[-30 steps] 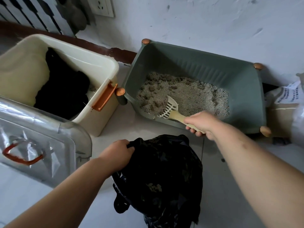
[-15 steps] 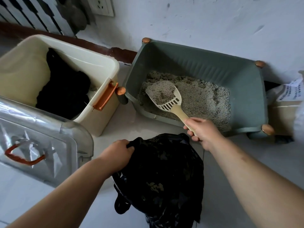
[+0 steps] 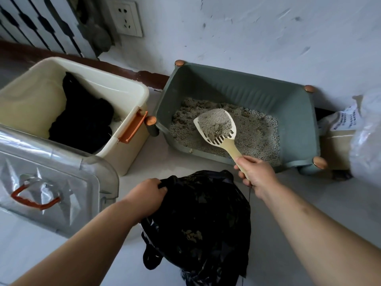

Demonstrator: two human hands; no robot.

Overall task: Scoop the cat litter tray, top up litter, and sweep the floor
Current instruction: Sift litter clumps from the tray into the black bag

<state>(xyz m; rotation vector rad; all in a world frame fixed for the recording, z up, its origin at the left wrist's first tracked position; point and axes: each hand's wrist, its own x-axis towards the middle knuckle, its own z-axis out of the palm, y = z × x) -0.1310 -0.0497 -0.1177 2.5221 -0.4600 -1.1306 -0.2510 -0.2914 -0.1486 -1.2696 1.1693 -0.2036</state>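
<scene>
We hold the loaded scoop (image 3: 216,125) over the litter tray (image 3: 296,112), right hand (image 3: 255,175) gripping its handle so loose grains sift back; left hand (image 3: 147,198) pinches the black bag (image 3: 206,213) open just before the tray.

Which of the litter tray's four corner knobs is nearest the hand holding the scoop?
The front-right knob, just right of the right hand; the front-left knob, back-left knob and back-right knob lie farther away.

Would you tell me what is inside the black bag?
A few litter clumps show inside the black bag, held by the left hand; its folds hide the rest.
</scene>
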